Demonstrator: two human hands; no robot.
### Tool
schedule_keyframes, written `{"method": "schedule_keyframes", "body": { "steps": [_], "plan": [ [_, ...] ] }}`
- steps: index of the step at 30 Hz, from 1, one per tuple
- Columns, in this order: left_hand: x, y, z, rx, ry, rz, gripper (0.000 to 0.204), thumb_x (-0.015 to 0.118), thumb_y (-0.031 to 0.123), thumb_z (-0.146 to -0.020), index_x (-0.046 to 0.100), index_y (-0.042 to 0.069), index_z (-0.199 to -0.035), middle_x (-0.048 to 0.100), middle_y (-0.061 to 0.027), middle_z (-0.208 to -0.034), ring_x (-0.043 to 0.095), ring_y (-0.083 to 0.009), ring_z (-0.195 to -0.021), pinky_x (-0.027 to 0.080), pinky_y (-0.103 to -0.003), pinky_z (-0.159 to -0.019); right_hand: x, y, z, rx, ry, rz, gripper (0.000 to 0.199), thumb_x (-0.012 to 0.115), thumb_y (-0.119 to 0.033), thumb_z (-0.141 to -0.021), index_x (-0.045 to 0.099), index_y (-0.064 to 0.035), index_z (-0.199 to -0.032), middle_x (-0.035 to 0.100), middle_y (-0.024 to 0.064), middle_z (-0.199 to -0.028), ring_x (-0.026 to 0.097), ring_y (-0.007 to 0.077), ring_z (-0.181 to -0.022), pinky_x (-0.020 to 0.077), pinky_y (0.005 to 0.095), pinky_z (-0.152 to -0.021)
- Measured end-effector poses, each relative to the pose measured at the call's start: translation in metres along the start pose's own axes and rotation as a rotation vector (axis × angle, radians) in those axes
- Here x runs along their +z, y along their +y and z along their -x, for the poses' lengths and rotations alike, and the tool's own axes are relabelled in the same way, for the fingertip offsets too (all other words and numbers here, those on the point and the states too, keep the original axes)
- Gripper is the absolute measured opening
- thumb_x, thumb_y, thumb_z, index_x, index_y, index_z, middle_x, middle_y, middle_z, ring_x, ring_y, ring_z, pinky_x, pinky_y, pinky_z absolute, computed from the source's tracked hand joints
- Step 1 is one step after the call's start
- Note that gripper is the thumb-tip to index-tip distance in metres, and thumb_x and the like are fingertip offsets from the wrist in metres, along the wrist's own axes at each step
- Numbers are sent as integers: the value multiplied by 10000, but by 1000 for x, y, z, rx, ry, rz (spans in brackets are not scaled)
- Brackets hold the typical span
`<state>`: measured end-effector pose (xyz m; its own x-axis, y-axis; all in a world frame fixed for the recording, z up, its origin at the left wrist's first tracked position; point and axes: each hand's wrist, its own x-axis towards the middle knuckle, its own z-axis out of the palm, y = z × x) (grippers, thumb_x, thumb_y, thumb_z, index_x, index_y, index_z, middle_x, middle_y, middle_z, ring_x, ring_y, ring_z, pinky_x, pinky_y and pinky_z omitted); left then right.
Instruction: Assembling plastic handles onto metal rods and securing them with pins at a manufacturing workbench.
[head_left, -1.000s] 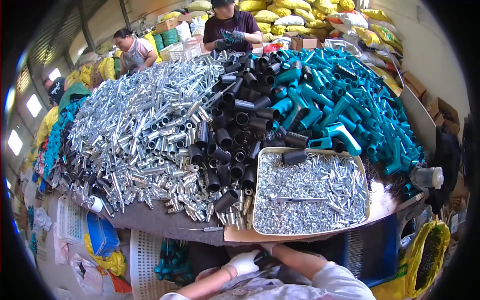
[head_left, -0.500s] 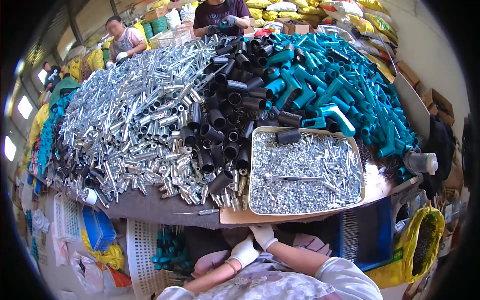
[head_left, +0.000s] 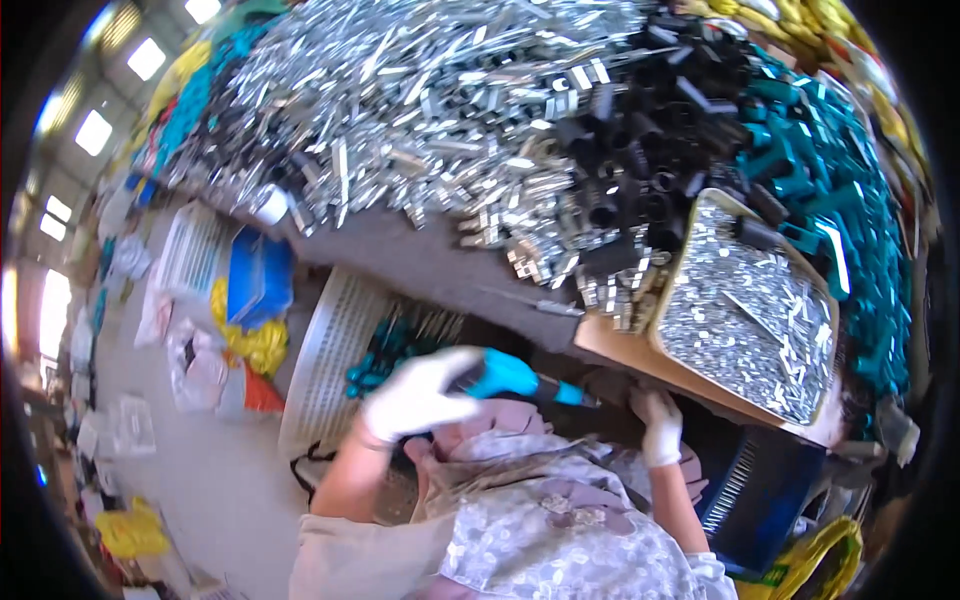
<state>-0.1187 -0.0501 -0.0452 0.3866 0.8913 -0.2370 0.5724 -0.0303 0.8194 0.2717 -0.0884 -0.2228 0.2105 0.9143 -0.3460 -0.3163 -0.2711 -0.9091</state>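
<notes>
The teal-handled tool (head_left: 520, 380) sits in your left hand (head_left: 420, 395), gloved fingers wrapped round the handle, shaft pointing right toward your right hand (head_left: 655, 425). That hand is up against the underside edge of the table (head_left: 420, 265), near the cardboard sheet (head_left: 625, 345); can't tell if it's open or closed on anything, since the fingers curl out of view.

To do this bit well: keep the handle low in your palm, wrist straight, tip aimed away from your right fingers. Steady the right hand on the table edge before bringing the two together, and look at the tip, not the pile.

Just below-left of your left hand: a white slotted basket (head_left: 335, 350) w/ more teal-handled pieces inside. Above-right of your right hand: the tray of small silver screws (head_left: 750, 320) on the cardboard. Beyond it, black tubes (head_left: 640, 150), teal fittings (head_left: 850, 230), and a big heap of silver metal parts (head_left: 400, 110).

Vs. 0.5 s ago: your head has dipped and turned left, so the table now fills the top, the workers at the far side are out of view, and your left hand has come up w/ the tool, which wasn't visible then.
</notes>
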Motion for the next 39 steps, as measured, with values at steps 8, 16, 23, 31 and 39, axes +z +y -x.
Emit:
{"method": "schedule_keyframes", "body": {
  "steps": [8, 16, 23, 31, 39],
  "plan": [
    [-75, -78, 120, -265, 828, 391, 409, 605, 59, -860, 634, -25, -1259, 611, 0, -845, 545, -70, -671, 462, -232, -608, -36, 38, 11, 156, 76, -87, 426, 642, -302, -997, 628, 11, -1286, 690, 166, -1126, 662, 250, -913, 547, 355, -809],
    [30, -303, 66, -1067, 813, -313, 669, 741, 422, -834, 599, 5, -1338, 640, -278, -1291, 600, -431, -1215, 481, -454, -1021, 6, 18, 31, 131, -103, 145, 395, 612, -277, -1014, 648, 46, -1237, 727, 170, -1072, 700, 239, -927, 561, 345, -873],
    [61, -271, 41, -709, 33, -243, 514, 666, 421, -890, 691, 36, -1230, 674, -234, -1232, 632, -413, -1161, 504, -456, -987, 37, -41, 71, -1, -279, 649, 301, 535, -158, -1011, 711, 45, -1148, 745, 123, -1014, 681, 179, -933, 530, 309, -877],
    [-20, -42, -16, 39, 164, -507, 420, 660, 327, -913, 670, 55, -1233, 702, -166, -1091, 669, -345, -1042, 530, -434, -919, 74, -200, 70, -499, -868, 942, 365, 579, -331, -1001, 694, -32, -1175, 716, 163, -1063, 667, 357, -1028, 525, 436, -911],
    [-75, 78, -82, 520, 211, -657, 324, 650, 293, -913, 703, 72, -1144, 708, -149, -1054, 674, -352, -989, 538, -442, -874, 115, -315, 6, -848, -647, 1194, 218, 661, -207, -925, 739, -39, -1040, 730, 169, -981, 692, 363, -940, 546, 412, -836]
  ]
}}
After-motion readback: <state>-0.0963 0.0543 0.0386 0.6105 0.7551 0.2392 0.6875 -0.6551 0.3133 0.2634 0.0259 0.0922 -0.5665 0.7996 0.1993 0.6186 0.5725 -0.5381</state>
